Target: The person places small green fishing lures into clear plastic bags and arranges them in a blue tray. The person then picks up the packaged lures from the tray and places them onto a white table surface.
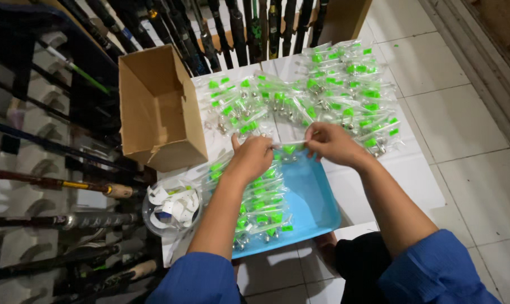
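Observation:
My left hand [250, 159] and my right hand [332, 144] pinch the two ends of a small clear plastic packet [289, 147] with a green clip and small metal bells inside, held above a blue tray [314, 208]. Several filled packets [260, 208] lie stacked in the tray under my left forearm. A large heap of the same green-and-clear packets [322, 93] covers the white tabletop [390, 174] just beyond my hands.
An open brown cardboard box [159, 110] stands at the left of the table. A clear round tub of white strips [171, 207] sits by the near-left corner. Fishing rods [58, 186] fill racks on the left and back. White floor tiles [463, 135] lie to the right.

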